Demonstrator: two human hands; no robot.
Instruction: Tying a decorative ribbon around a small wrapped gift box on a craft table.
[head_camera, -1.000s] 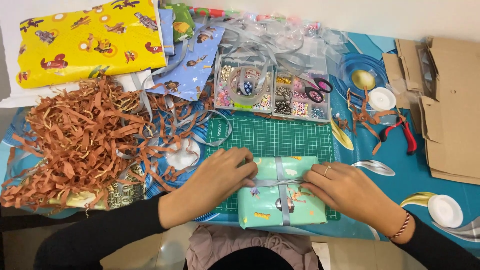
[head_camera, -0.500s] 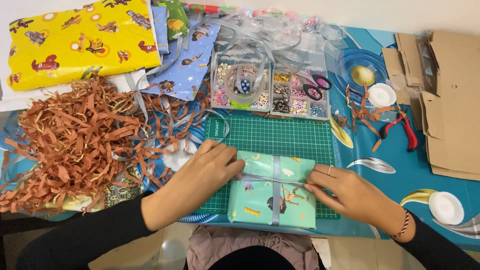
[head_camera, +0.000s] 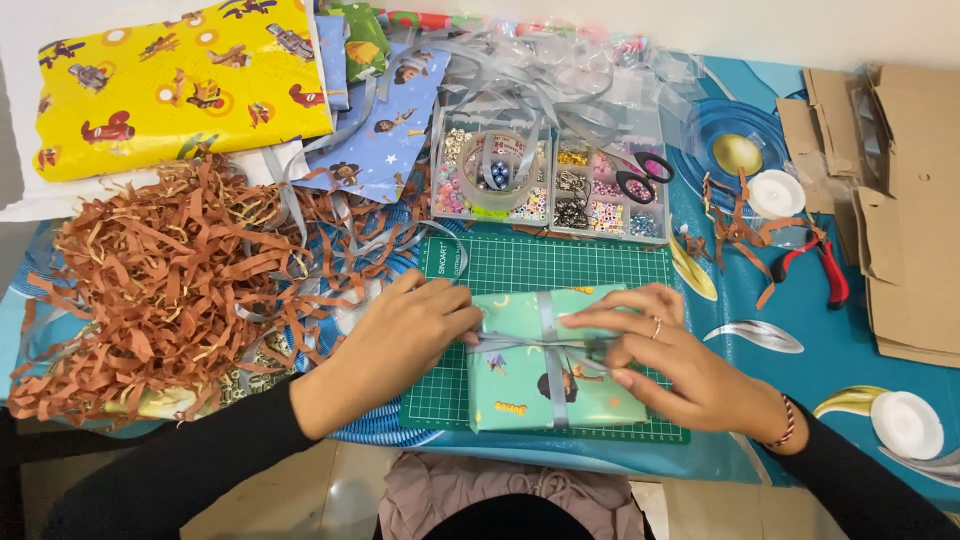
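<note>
On green mat | gift box | ribbon between both hands' fingers

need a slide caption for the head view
Left hand and right hand cross silver ribbon over a teal wrapped gift on a green cutting mat.

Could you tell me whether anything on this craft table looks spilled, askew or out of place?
Yes: the brown paper shred is strewn loosely over the table's left side, with stray strands beside the red-handled pliers. Scissors lie on the bead box. The wrapped gift sits squarely on the green mat.
</note>
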